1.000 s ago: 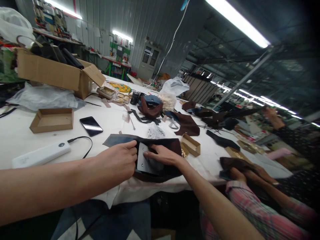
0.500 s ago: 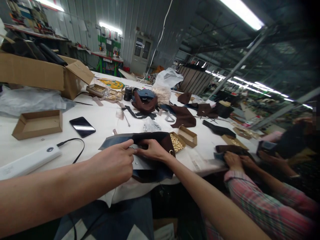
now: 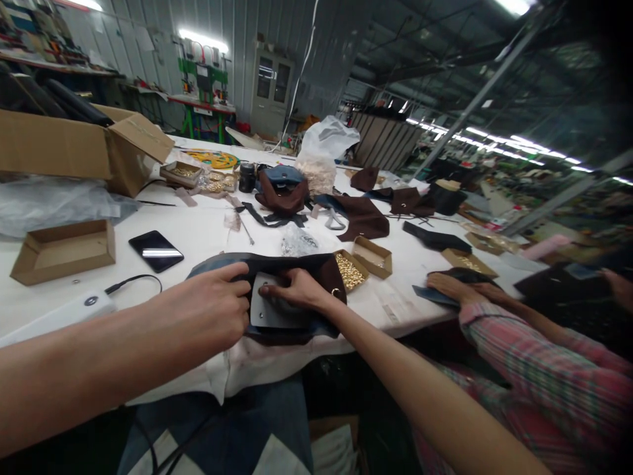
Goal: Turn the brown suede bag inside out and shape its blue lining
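Note:
A dark brown and blue leather piece (image 3: 297, 267) lies at the near edge of the white table (image 3: 208, 231). On it rests a grey plate (image 3: 270, 313) with small holes. My left hand (image 3: 212, 310) pinches the plate's left edge with thumb and fingers closed on it. My right hand (image 3: 291, 290) lies on top of the plate, its fingers pressed down along the upper edge. A small cardboard box of gold studs (image 3: 350, 269) sits just right of the leather piece.
A black phone (image 3: 155, 251), a white power bank (image 3: 54, 316) with cable and an open cardboard tray (image 3: 62, 251) lie to the left. A large carton (image 3: 74, 152) stands at the back left. Brown leather pieces (image 3: 363, 224) cover mid-table. A co-worker's plaid sleeve (image 3: 534, 369) is at right.
The camera has tilted and shifted, so the table sits higher and more to the left. My right hand slid up and left over the grey plate. My left hand stays pinched at its edge.

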{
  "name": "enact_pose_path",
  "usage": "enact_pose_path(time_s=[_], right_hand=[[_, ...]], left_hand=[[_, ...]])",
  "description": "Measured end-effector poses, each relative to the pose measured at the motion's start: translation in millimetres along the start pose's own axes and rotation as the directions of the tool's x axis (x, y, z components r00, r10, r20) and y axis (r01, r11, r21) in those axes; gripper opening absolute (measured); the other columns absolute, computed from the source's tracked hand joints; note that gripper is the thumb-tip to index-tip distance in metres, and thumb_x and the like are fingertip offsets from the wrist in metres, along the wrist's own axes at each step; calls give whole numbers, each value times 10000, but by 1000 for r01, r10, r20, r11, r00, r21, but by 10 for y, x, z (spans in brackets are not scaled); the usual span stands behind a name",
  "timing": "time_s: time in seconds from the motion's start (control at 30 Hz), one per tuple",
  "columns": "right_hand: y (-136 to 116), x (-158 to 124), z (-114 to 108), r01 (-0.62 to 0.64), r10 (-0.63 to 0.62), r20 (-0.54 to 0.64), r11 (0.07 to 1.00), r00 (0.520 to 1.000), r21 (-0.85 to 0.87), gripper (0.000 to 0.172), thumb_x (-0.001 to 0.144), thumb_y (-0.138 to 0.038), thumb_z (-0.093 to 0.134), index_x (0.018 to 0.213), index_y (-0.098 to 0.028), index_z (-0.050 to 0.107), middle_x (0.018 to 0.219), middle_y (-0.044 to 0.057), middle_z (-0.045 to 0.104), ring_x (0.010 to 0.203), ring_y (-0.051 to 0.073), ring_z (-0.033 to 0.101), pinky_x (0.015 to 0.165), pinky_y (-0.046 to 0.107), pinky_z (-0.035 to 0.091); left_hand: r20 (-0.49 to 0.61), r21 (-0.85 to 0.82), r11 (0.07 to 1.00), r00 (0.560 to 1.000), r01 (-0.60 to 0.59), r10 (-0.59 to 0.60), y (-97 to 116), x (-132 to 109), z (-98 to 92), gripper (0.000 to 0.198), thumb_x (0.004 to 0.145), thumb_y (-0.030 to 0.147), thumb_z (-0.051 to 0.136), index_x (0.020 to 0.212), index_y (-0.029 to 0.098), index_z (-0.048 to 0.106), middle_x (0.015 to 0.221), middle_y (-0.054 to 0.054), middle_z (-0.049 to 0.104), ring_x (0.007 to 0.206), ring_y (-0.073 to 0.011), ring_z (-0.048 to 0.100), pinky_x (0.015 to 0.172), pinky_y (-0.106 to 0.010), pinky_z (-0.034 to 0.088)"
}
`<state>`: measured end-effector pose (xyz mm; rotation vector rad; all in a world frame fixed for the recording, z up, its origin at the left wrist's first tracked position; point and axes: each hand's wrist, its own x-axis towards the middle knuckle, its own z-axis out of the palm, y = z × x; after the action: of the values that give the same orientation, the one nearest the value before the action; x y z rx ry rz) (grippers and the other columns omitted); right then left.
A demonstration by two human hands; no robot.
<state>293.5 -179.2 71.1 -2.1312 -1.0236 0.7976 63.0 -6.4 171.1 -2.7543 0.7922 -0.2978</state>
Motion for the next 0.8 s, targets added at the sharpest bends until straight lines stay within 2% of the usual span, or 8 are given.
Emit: enact_pose_path(time_s=[0.13, 0.23, 0.4, 0.53, 0.67, 0.8], right_hand=[[21, -8, -20, -43, 43, -22, 998, 999, -36, 770, 808, -862, 780, 1044, -130, 828, 903, 69, 761, 754, 140, 615, 589, 248, 374], [29, -14, -19, -50, 48, -43, 997, 998, -52, 771, 805, -863, 783, 1047, -132, 833, 885, 69, 762, 733, 141, 619, 574, 250, 362], [29, -7, 3, 13, -25, -70, 986, 997, -168, 607, 869, -729, 798, 1072, -160, 849, 934, 75, 799, 778, 167, 665, 640, 260, 401], [57, 38, 63, 60, -86, -73, 952, 994, -301, 514, 916, -652, 757, 1068, -170, 851, 961, 85, 810, 825, 185, 686, 679, 276, 401], [75, 55, 134, 48, -81, -76, 932, 994, -359, 444, 902, -591, 763, 1076, -192, 851, 1001, 100, 813, 893, 224, 721, 728, 295, 432], [84, 8, 191, -1, -46, -111, 921, 993, -390, 465, 915, -594, 758, 1129, -190, 845, 1063, 155, 810, 933, 285, 747, 754, 329, 476]], left_hand=[[38, -2, 1000, 999, 24, -24, -72, -62, -59, 198, 923, 115, 745, 787, 216, 644, 834, -14, 705, 969, -283, 655, 1177, -557, 386], [65, 25, 999, 998, 25, -27, -33, -91, -77, 136, 936, 114, 689, 841, 211, 686, 900, -37, 728, 997, -295, 658, 1180, -580, 396], [78, 95, 995, 997, 12, -20, 72, -81, -108, 137, 930, 128, 633, 901, 204, 744, 959, -66, 746, 1000, -312, 660, 1146, -586, 468], [43, 107, 994, 999, 16, -21, 83, -69, -170, 154, 892, 117, 642, 883, 199, 772, 905, -60, 743, 958, -309, 679, 1102, -571, 521], [-55, 172, 985, 998, 20, -11, 162, -85, -234, 162, 817, 144, 658, 844, 191, 810, 915, -79, 777, 906, -298, 690, 1122, -567, 519], [-121, 148, 989, 993, 20, -2, 278, -144, -157, 176, 848, 201, 649, 807, 211, 820, 904, -70, 798, 899, -288, 691, 1160, -553, 465]])
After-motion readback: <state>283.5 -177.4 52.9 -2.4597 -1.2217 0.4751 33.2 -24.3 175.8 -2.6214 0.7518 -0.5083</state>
